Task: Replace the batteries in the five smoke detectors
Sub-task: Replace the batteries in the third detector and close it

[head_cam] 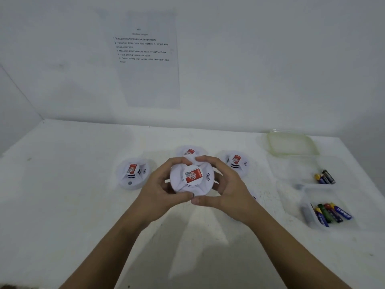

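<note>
Gripping one smoke detector (191, 178) between left hand (158, 190) and right hand (229, 190), fingers of both curled round its rim; probably twisting it open. Next needs opposed rotation, then fresh batteries (330, 213) from tray (308, 224) well right of right hand

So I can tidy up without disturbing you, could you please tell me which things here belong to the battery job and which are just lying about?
Job in hand: held smoke detector; left detector; rear detector; right detector; far-tray batteries; near-tray batteries; numbered wall sheet.
Lying about: clear lid, beyond the trays.
</note>
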`<control>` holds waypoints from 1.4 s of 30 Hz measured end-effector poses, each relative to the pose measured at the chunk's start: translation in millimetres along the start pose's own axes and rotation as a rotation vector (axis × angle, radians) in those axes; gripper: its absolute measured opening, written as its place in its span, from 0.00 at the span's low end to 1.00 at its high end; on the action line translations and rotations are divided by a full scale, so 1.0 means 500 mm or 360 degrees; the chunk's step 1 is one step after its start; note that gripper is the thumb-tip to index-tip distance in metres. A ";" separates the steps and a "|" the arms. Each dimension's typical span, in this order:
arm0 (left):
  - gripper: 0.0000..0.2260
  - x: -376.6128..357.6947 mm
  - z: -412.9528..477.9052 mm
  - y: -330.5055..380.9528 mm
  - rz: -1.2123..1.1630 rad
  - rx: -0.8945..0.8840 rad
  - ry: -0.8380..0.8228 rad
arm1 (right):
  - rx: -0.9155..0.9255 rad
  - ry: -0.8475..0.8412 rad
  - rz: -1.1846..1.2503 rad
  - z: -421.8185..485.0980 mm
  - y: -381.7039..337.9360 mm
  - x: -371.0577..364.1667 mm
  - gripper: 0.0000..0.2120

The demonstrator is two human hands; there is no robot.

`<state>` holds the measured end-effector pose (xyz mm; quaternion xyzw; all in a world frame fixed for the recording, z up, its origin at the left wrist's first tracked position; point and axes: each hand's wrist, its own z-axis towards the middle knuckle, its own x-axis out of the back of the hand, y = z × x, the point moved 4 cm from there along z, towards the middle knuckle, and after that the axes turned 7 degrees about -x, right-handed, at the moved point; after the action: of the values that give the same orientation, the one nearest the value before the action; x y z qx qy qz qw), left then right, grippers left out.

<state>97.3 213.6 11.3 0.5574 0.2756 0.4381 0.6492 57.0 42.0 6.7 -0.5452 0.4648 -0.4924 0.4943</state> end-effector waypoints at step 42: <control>0.27 0.022 -0.001 -0.047 -0.0015 0.0107 -0.0087 | -0.0068 0.0044 0.0081 0.014 0.060 -0.020 0.30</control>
<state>108.3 223.6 -9.8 0.5893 0.2748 0.4102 0.6395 62.4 50.1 -24.0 -0.5368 0.4956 -0.4772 0.4884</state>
